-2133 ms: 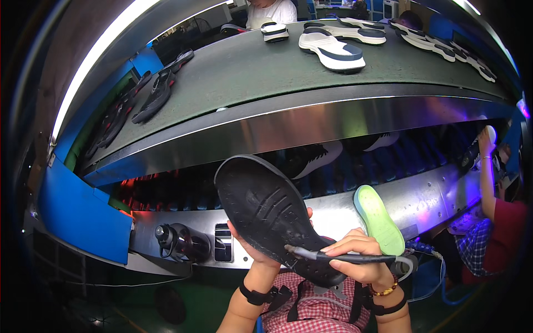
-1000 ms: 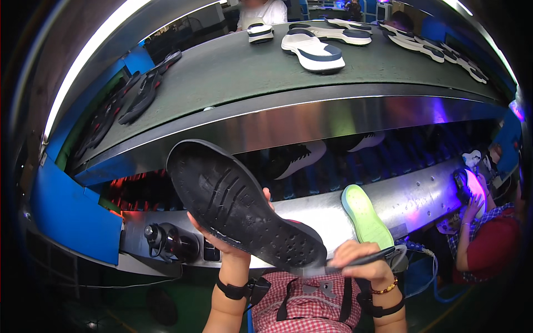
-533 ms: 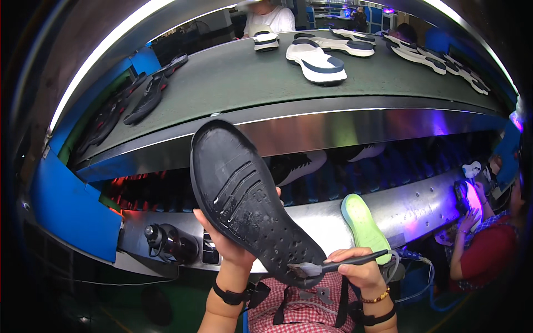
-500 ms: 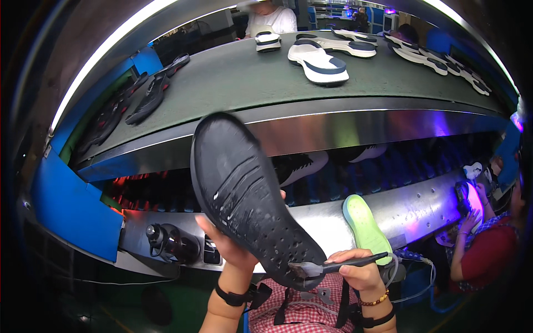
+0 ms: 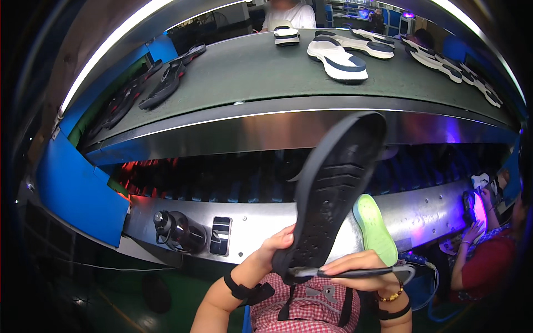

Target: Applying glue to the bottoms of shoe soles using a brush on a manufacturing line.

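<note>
A black shoe sole (image 5: 325,205) stands tilted up in front of me, its toe end up and to the right. My left hand (image 5: 272,250) is closed round its lower left edge. In my right hand (image 5: 361,265) is a brush with a black handle (image 5: 369,273), its pale bristles (image 5: 301,274) touching the heel end of the sole. A thin clear tube runs from the back of the handle. Just beyond my right hand lies a light green sole (image 5: 375,230) on the metal ledge.
On the metal ledge (image 5: 261,213) stand a dark bottle (image 5: 187,233) and a phone (image 5: 220,236). Above runs a green belt (image 5: 239,77) carrying white soles (image 5: 337,62) and black soles (image 5: 164,86). A co-worker (image 5: 480,263) at right handles a shoe; another person (image 5: 297,16) is across the belt.
The black sole has swung from leaning left to leaning right, its left side edge now showing. My left hand has moved to its lower end. The brush stays at the heel end.
</note>
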`<state>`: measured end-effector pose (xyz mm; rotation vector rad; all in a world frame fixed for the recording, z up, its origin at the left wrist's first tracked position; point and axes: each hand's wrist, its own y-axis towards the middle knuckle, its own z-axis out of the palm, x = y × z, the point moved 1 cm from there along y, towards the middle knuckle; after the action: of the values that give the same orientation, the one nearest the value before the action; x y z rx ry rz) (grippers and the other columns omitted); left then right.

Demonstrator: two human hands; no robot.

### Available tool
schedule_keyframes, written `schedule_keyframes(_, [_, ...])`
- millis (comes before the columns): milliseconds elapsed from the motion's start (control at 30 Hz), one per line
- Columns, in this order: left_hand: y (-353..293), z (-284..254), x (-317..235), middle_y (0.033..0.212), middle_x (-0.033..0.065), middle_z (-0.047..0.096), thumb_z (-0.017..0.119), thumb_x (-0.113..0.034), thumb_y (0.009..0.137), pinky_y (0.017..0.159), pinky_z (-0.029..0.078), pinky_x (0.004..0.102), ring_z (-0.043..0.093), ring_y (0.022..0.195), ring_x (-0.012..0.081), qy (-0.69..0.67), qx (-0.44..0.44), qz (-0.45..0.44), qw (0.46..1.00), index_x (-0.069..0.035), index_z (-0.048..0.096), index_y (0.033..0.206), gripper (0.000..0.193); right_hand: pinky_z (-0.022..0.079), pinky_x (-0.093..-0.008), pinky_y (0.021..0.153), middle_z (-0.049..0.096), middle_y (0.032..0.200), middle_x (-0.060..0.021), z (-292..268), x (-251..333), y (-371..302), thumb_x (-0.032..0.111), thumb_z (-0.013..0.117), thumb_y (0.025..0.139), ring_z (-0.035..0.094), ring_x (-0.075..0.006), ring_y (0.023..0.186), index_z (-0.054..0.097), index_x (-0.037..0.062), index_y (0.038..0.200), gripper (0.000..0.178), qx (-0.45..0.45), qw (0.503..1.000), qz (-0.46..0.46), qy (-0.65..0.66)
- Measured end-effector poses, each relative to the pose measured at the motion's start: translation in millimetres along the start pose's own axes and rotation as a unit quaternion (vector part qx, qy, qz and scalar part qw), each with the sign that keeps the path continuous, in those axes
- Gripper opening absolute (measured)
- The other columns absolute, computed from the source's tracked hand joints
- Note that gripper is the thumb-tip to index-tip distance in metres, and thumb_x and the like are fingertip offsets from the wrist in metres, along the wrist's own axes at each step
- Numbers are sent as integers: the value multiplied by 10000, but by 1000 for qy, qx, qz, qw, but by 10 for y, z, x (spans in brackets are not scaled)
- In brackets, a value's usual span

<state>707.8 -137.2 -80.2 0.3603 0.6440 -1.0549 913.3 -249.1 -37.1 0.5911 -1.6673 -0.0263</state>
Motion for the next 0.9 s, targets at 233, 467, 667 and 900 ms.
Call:
schedule_keyframes(233, [69, 172, -99, 1241, 164, 548, 612, -321, 853, 914, 484, 302, 602, 1050, 185, 43, 30, -136, 989, 29, 309, 1411, 726, 546, -320, 812, 679, 1078, -112, -163, -11, -2, 63, 692, 802, 670, -261, 958, 665, 40, 1048, 248, 157, 986, -36, -39])
schedule_keyframes(467, [113, 203, -30, 1166, 135, 594, 557, -318, 912, 799, 534, 280, 636, 938, 161, 148, -1, -235, 961, -16, 355, 1416, 621, 548, -318, 758, 672, 1102, -65, -225, 63, 42, 99, 653, 821, 661, -243, 964, 659, 115, 1091, 270, 247, 962, -1, -119])
schedule_keyframes(667, [64, 111, -45, 1191, 214, 571, 580, -284, 868, 872, 526, 331, 641, 996, 225, 40, 4, -281, 959, 41, 388, 1347, 610, 551, -315, 785, 676, 1094, -54, -340, 109, -22, 103, 662, 822, 661, -240, 973, 663, 117, 1087, 265, 211, 968, 33, -130])
schedule_keyframes(900, [-107, 223, -187, 1116, 209, 628, 550, -322, 844, 872, 518, 346, 656, 952, 251, 34, -91, -281, 955, 44, 476, 1299, 588, 544, -316, 812, 669, 1118, -80, -448, 147, -87, 76, 661, 818, 654, -249, 1007, 664, 97, 1094, 276, 158, 984, -1, -86])
